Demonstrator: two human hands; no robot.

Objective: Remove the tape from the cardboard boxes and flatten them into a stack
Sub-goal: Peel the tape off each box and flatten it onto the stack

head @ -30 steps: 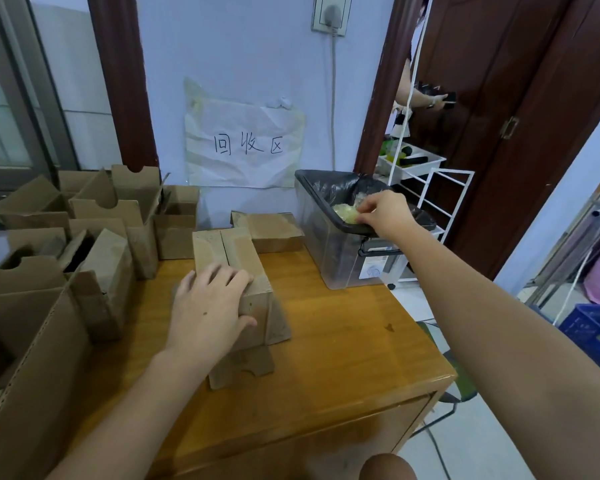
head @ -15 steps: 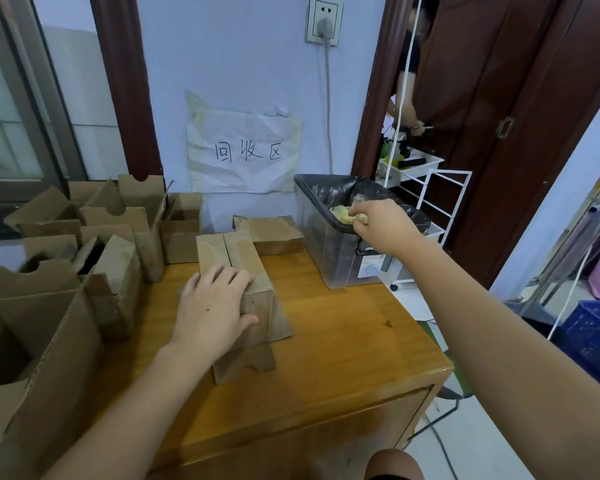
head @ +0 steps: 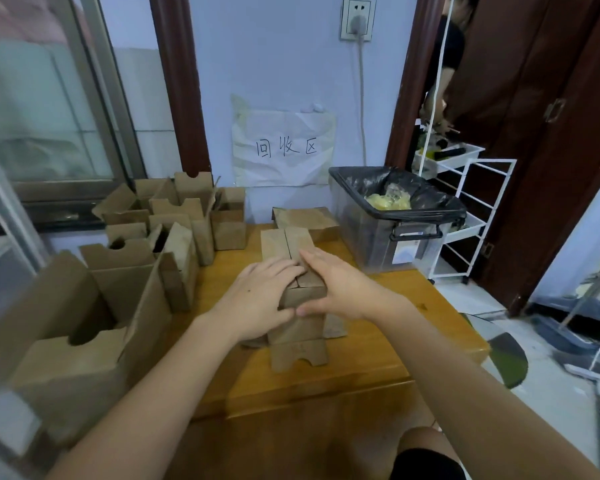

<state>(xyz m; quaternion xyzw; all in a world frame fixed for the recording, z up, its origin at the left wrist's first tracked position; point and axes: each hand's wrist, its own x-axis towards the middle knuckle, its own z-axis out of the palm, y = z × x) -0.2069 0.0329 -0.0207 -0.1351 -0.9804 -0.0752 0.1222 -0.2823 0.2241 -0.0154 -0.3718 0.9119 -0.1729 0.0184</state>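
A small brown cardboard box (head: 286, 242) stands in the middle of the wooden table (head: 378, 341), its top flaps meeting in a seam and a notched flap lying flat towards me. My left hand (head: 258, 299) rests on its left top and side, fingers laid over the flap. My right hand (head: 333, 284) lies on the right top, fingers straight across the seam, thumb at the near face. A flattened cardboard piece (head: 305, 220) lies behind the box. Crumpled yellowish tape (head: 388, 200) sits in the bin.
Several opened cardboard boxes (head: 167, 230) crowd the table's left side, a large one (head: 84, 327) nearest me. A clear bin with a black liner (head: 395, 230) stands at the back right corner. A white wire rack (head: 465, 216) and another person are in the doorway.
My right hand left the bin, where the tape stayed, and came back onto the box beside my left hand. The camera tilted down slightly.
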